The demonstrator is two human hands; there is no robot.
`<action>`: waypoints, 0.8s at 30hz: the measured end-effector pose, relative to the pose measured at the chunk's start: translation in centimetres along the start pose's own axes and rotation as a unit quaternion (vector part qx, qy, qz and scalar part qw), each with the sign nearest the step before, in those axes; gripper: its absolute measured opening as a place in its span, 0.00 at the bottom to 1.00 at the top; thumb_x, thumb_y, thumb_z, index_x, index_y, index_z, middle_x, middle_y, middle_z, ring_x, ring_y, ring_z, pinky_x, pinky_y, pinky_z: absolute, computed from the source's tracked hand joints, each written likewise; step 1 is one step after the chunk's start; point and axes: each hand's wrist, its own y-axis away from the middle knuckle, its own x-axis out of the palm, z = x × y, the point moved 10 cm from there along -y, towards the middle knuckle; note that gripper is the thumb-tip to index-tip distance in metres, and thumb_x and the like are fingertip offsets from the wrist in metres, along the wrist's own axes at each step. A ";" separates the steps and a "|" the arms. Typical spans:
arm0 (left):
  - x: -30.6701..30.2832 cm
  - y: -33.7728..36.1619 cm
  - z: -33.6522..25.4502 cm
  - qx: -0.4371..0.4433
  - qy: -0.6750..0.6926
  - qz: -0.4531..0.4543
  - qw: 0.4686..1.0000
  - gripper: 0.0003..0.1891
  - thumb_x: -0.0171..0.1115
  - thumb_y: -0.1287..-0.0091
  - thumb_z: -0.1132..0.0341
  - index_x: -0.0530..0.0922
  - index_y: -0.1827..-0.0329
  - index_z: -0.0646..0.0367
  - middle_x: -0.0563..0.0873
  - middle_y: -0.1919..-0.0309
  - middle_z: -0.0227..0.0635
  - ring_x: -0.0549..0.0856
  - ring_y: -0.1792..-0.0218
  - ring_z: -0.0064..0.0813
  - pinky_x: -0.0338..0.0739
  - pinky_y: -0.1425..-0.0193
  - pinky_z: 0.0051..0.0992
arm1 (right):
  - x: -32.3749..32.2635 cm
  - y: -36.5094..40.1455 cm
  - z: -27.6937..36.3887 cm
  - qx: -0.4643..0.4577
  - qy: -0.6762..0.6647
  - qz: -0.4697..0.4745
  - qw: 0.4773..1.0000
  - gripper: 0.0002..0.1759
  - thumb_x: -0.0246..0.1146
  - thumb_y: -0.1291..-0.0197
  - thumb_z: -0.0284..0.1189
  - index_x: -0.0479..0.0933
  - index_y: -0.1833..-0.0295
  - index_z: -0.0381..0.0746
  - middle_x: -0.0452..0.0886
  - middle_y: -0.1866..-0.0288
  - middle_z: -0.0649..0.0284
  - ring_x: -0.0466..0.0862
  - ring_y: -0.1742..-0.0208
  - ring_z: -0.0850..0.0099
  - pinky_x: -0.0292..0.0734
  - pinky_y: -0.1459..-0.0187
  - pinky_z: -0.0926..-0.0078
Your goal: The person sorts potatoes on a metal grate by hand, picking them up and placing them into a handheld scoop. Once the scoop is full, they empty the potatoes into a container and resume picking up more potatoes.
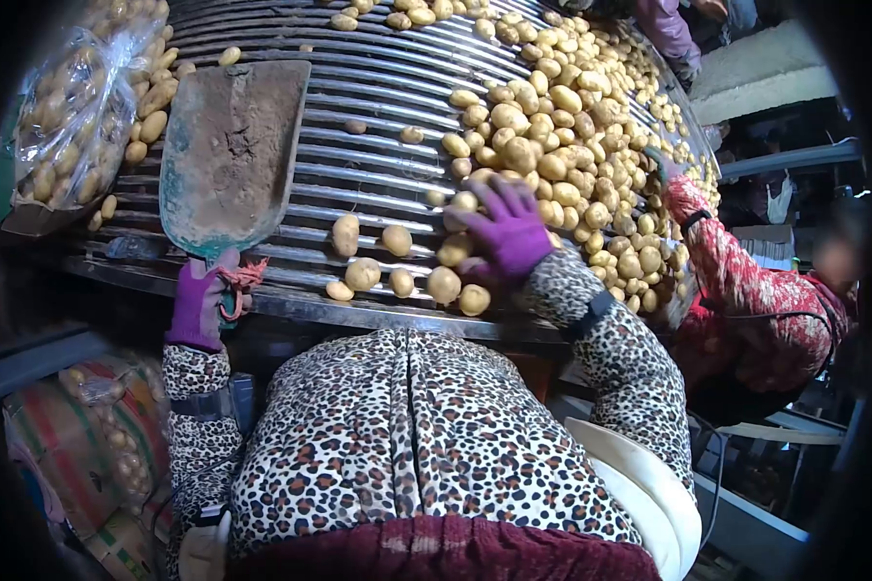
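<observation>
My left hand (200, 302), in a purple glove, is closed round the handle end of a shovel (233, 160) at the near edge of the rack. The shovel's wide green blade lies on the metal bars, coated with dry soil, and a pink cord (246, 278) is tied by the handle. My right hand (509, 230), also gloved in purple, has its fingers spread over potatoes at the left side of a large pile (562, 145). Whether its fingertips grip any potato cannot be made out. Several loose potatoes (362, 274) lie on the bars between my hands.
The slatted metal rack (378, 155) slopes away from me. A plastic-lined box of potatoes (68, 145) stands at left. Bagged potatoes (116, 436) sit below left. Another person in a red patterned sleeve (736, 257) reaches into the pile at right; a purple sleeve (667, 29) shows beyond.
</observation>
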 end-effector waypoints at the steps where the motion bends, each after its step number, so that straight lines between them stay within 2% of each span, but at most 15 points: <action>1: 0.1 0.3 -0.1 -0.007 0.009 -0.005 1.000 0.10 0.64 0.30 0.59 0.76 0.61 0.56 0.80 0.76 0.32 0.78 0.82 0.21 0.71 0.83 0.21 | 0.3 1.0 -2.5 0.040 0.032 0.020 0.998 0.43 0.75 0.59 0.48 0.69 0.33 0.56 0.62 0.26 0.54 0.59 0.25 0.49 0.52 0.26 0.48; 2: 0.0 0.3 0.1 -0.008 0.012 -0.001 1.000 0.11 0.64 0.30 0.59 0.76 0.61 0.56 0.80 0.75 0.32 0.78 0.82 0.21 0.71 0.83 0.21 | 0.4 2.2 -4.8 0.082 0.062 0.040 0.994 0.46 0.75 0.60 0.48 0.68 0.32 0.57 0.61 0.25 0.54 0.59 0.25 0.49 0.52 0.26 0.49; 4: -0.2 0.0 0.5 -0.011 0.013 0.009 1.000 0.11 0.64 0.30 0.58 0.76 0.60 0.57 0.81 0.75 0.33 0.78 0.82 0.22 0.71 0.83 0.21 | -1.7 5.3 -10.0 0.234 0.058 0.079 0.967 0.47 0.76 0.61 0.47 0.67 0.30 0.57 0.59 0.24 0.54 0.60 0.25 0.48 0.55 0.27 0.51; 6: 0.3 0.3 0.0 -0.007 -0.022 0.017 1.000 0.12 0.64 0.31 0.57 0.76 0.59 0.57 0.81 0.75 0.34 0.78 0.82 0.22 0.72 0.83 0.22 | 0.8 9.4 -17.6 0.312 0.096 0.109 0.939 0.45 0.74 0.56 0.47 0.67 0.30 0.55 0.59 0.24 0.52 0.63 0.27 0.48 0.58 0.29 0.49; 7: 0.6 0.2 -0.3 -0.007 -0.037 0.020 0.999 0.13 0.64 0.31 0.57 0.76 0.59 0.57 0.82 0.75 0.34 0.78 0.82 0.22 0.72 0.83 0.22 | 0.1 9.3 -18.1 0.310 0.117 0.090 0.939 0.43 0.73 0.54 0.47 0.67 0.30 0.55 0.60 0.24 0.51 0.64 0.27 0.48 0.59 0.30 0.49; 9: 0.1 -0.4 0.9 -0.040 -0.035 0.052 0.997 0.16 0.66 0.33 0.60 0.75 0.50 0.58 0.83 0.69 0.35 0.84 0.73 0.25 0.78 0.80 0.24 | -1.0 10.2 -18.1 0.314 0.157 0.051 0.935 0.40 0.72 0.51 0.46 0.68 0.30 0.54 0.62 0.25 0.50 0.66 0.28 0.49 0.61 0.31 0.49; 10: 0.2 -0.5 1.3 -0.056 -0.034 0.069 0.995 0.18 0.68 0.35 0.61 0.74 0.46 0.59 0.84 0.66 0.35 0.86 0.69 0.27 0.81 0.78 0.25 | -2.6 9.3 -15.5 0.261 0.140 -0.043 0.954 0.35 0.69 0.47 0.45 0.70 0.33 0.54 0.68 0.30 0.49 0.70 0.32 0.50 0.65 0.34 0.52; 11: 0.5 -0.4 1.1 -0.052 -0.048 0.069 0.995 0.18 0.67 0.35 0.61 0.75 0.47 0.59 0.84 0.67 0.34 0.86 0.69 0.27 0.80 0.78 0.25 | -4.1 7.0 -12.4 0.272 0.092 -0.028 0.957 0.33 0.70 0.48 0.42 0.72 0.35 0.52 0.73 0.35 0.51 0.73 0.35 0.51 0.69 0.36 0.56; 12: 0.7 -0.2 0.7 -0.049 -0.062 0.068 0.995 0.17 0.67 0.35 0.61 0.75 0.48 0.59 0.84 0.68 0.34 0.86 0.70 0.26 0.80 0.78 0.25 | -5.2 5.9 -8.8 0.220 0.001 -0.088 0.971 0.31 0.71 0.49 0.37 0.74 0.37 0.50 0.75 0.38 0.52 0.75 0.38 0.51 0.71 0.38 0.57; 13: 0.9 0.0 0.4 -0.045 -0.077 0.069 0.994 0.16 0.67 0.34 0.61 0.76 0.49 0.60 0.84 0.68 0.33 0.86 0.71 0.26 0.80 0.78 0.24 | -4.1 5.1 -5.6 0.129 -0.016 -0.105 0.986 0.33 0.73 0.53 0.34 0.74 0.37 0.50 0.75 0.38 0.53 0.76 0.39 0.53 0.72 0.39 0.57; 14: 0.9 -0.3 0.3 -0.036 -0.095 0.066 0.993 0.16 0.67 0.34 0.62 0.77 0.50 0.60 0.84 0.68 0.33 0.86 0.71 0.25 0.80 0.78 0.24 | -3.8 4.3 -1.8 0.042 -0.027 -0.116 0.992 0.32 0.72 0.54 0.34 0.75 0.39 0.51 0.75 0.37 0.54 0.76 0.38 0.53 0.72 0.38 0.57; 16: 0.4 -1.2 0.8 -0.009 -0.126 0.063 0.990 0.14 0.66 0.33 0.62 0.78 0.51 0.61 0.85 0.68 0.33 0.86 0.73 0.25 0.79 0.78 0.24 | -2.5 4.5 5.0 -0.066 -0.034 -0.058 0.996 0.25 0.68 0.49 0.37 0.77 0.42 0.57 0.72 0.33 0.55 0.70 0.31 0.53 0.67 0.35 0.50; 18: 1.5 -0.4 0.2 -0.014 -0.117 0.069 0.991 0.13 0.64 0.32 0.63 0.78 0.51 0.63 0.84 0.68 0.33 0.85 0.74 0.23 0.79 0.79 0.24 | 0.4 6.1 5.6 -0.082 -0.086 -0.041 0.992 0.17 0.64 0.44 0.39 0.80 0.47 0.58 0.72 0.33 0.56 0.69 0.31 0.53 0.63 0.33 0.46; 20: 1.9 0.0 0.3 -0.018 -0.093 0.083 0.992 0.13 0.64 0.32 0.63 0.78 0.51 0.63 0.84 0.68 0.33 0.85 0.74 0.23 0.79 0.79 0.24 | 0.4 8.5 2.8 -0.046 -0.035 -0.017 0.998 0.17 0.64 0.44 0.43 0.80 0.47 0.61 0.72 0.32 0.56 0.68 0.30 0.53 0.61 0.32 0.47; 24: 3.5 1.1 -0.8 -0.019 -0.087 0.096 0.991 0.12 0.64 0.32 0.63 0.78 0.53 0.62 0.84 0.71 0.34 0.83 0.78 0.23 0.77 0.80 0.23 | 2.2 13.3 -1.1 0.035 -0.058 0.071 0.995 0.18 0.67 0.46 0.40 0.81 0.48 0.62 0.74 0.34 0.61 0.69 0.31 0.55 0.62 0.33 0.48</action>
